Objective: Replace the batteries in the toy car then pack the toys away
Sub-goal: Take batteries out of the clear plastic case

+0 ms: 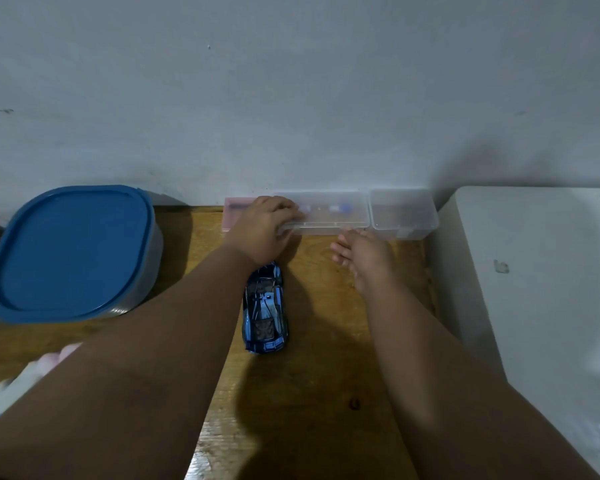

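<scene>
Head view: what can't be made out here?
Head view only:
- clear box contents: blurred through the plastic.
- toy car far end: under the left hand.
- blue-lidded tub contents: opaque lid.
- pale object, bottom left: blurred, behind the forearm.

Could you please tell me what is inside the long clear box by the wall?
Inside the long clear box, a couple of small white-and-blue items show, too blurred to identify. The left hand grips and covers its left end.

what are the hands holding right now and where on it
Left hand grips the long clear plastic box by its left end; right hand is open, holding nothing.
</scene>
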